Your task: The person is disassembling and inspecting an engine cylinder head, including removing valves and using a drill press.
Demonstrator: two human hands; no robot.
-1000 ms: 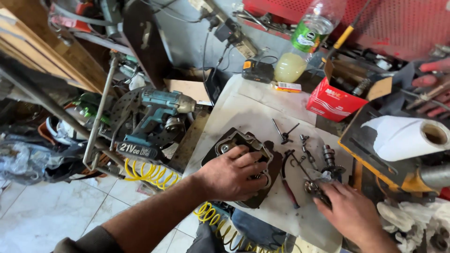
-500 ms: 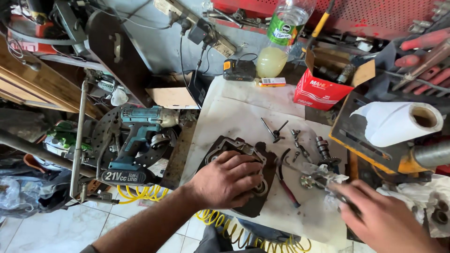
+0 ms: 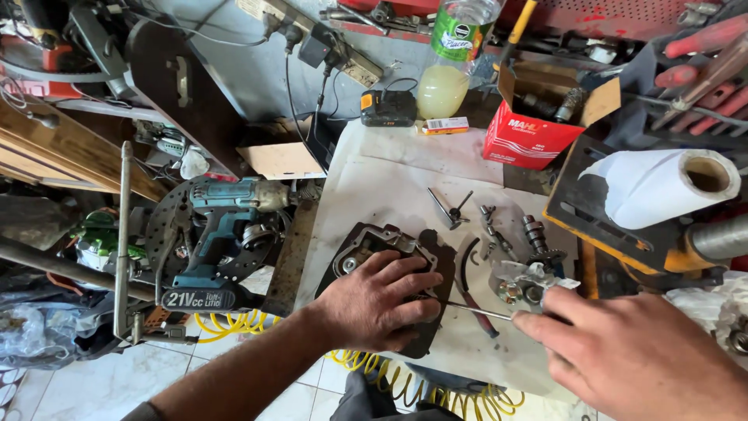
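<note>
The left hand point(image 3: 378, 300) lies flat on a dark metal engine cover point(image 3: 382, 248), fingers curled loosely over its near edge and pinning it to the bench. The right hand point(image 3: 639, 355) comes in from the lower right, fingers pinched on a thin metal rod point(image 3: 477, 311) whose tip points under the left hand toward the cover; it looks like a slim screwdriver or pick, though the tip is hidden.

The cover sits at the near middle of the bench point(image 3: 374, 187), on a dark oily patch. By the look of it, the work is somewhere in the middle: parts already lie loose beside the cover. There are two valves point(image 3: 450, 209), a small camshaft point(image 3: 536, 234), a curved black strip point(image 3: 464, 261) and a cluster of bright fittings point(image 3: 518, 284) just beside the right hand. The cover itself still carries fittings inside, so something remains to be done there.

The bench top is pale, stained sheet. At its back stand a red cardboard box point(image 3: 530, 132), a plastic bottle of yellowish liquid point(image 3: 450, 62) and a small black-and-orange battery pack point(image 3: 388, 107). A roll of white paper point(image 3: 662, 183) rests to the right. To the left, off the bench, a teal cordless impact wrench point(image 3: 226, 234) lies on a brake disc point(image 3: 175, 234), with a yellow coiled hose point(image 3: 234, 323) over the tiled floor point(image 3: 62, 390).
</note>
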